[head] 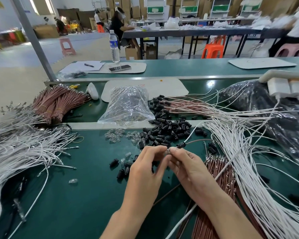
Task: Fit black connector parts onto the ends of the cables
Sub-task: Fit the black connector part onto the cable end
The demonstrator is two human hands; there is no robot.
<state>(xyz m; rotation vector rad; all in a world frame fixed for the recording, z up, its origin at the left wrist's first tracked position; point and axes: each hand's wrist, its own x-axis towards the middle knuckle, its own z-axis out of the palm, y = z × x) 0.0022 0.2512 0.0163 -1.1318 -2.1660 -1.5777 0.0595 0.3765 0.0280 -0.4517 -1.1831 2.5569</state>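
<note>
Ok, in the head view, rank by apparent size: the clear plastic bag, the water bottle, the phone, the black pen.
1. Clear crinkled plastic bag
2. Clear plastic water bottle, blue label
3. Flat rectangular phone
4. Slim black pen
The bag is nearer the camera, which inflates it.

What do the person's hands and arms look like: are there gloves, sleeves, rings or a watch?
Both the left hand and the right hand are bare: no gloves, and no rings that I can see. The left forearm and the right forearm are bare too, with no watch or bracelet, and no sleeve shows before the lower edge of the picture.
</note>
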